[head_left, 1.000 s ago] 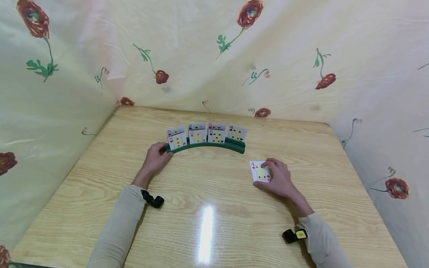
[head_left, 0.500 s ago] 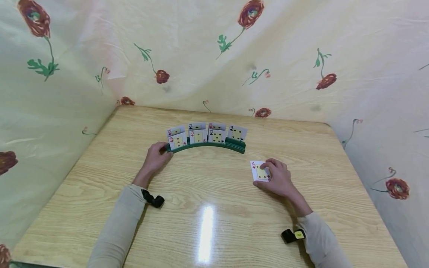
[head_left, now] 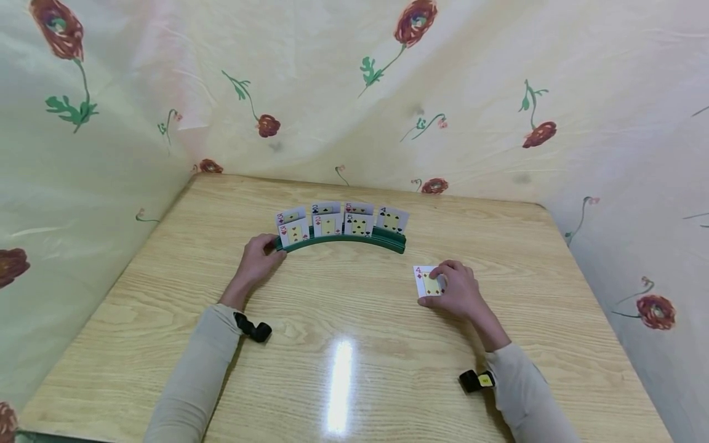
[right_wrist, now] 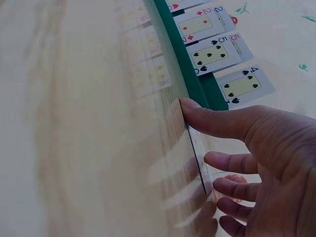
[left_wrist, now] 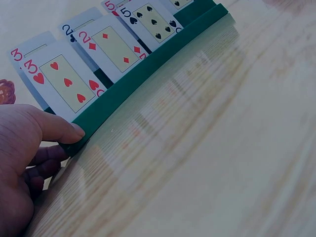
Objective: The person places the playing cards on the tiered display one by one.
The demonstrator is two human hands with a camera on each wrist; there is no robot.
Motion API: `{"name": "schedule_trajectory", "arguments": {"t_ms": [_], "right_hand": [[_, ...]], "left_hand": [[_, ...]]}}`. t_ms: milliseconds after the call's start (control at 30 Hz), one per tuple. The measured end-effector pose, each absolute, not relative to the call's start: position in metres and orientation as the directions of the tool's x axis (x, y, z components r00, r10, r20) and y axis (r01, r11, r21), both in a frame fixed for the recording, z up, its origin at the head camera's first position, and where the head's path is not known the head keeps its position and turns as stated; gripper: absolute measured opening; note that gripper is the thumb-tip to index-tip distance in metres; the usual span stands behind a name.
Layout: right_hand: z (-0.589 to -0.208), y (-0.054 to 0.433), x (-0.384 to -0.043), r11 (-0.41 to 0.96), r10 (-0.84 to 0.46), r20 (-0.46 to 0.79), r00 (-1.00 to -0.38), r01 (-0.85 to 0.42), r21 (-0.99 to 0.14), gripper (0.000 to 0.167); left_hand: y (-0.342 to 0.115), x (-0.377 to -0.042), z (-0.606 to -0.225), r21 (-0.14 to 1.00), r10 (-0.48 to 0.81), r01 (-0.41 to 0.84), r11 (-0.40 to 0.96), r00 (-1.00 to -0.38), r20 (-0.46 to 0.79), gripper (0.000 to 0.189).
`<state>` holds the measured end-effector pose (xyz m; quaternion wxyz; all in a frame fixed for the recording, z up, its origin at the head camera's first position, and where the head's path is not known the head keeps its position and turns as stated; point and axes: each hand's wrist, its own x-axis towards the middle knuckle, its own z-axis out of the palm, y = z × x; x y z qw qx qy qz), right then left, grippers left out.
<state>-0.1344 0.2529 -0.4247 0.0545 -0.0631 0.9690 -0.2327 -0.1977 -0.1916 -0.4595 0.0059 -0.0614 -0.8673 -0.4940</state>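
My left hand [head_left: 259,259] grips the left end of a curved green card holder [head_left: 342,239]. In the left wrist view the thumb lies on the front of the holder [left_wrist: 123,91], with curled fingers behind its end. Two rows of playing cards stand in it: threes, twos and fives paired, and a lone four of spades [head_left: 392,220] at the right. My right hand [head_left: 458,290] holds a four of diamonds [head_left: 422,284] by its edges, face up, low over the table. In the right wrist view this card [right_wrist: 196,155] appears edge-on, between thumb and fingers.
The wooden table [head_left: 365,326] reaches around both arms and reflects a bright strip of light. A floral cloth [head_left: 332,92] hangs behind it and at both sides. Black camera mounts [head_left: 252,329] sit on both wrists.
My right forearm has moved slightly forward and left, and the hand has tilted a little with the four of diamonds. The left hand and card holder have stayed put.
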Motion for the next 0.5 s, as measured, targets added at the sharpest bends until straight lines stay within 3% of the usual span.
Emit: {"name": "schedule_trajectory", "arguments": {"t_ms": [267, 500], "right_hand": [[-0.419, 0.248, -0.133, 0.879, -0.126, -0.114, -0.985, -0.058, -0.474, 0.075], [-0.413, 0.24, -0.131, 0.907, -0.116, -0.023, -0.993, -0.097, -0.41, 0.104]], "left_hand": [[-0.191, -0.195, -0.462, 0.857, 0.098, 0.107, 0.503, -0.993, 0.067, 0.037], [-0.191, -0.196, -0.459, 0.86, 0.088, 0.1, 0.5, -0.994, 0.065, 0.038]]}}
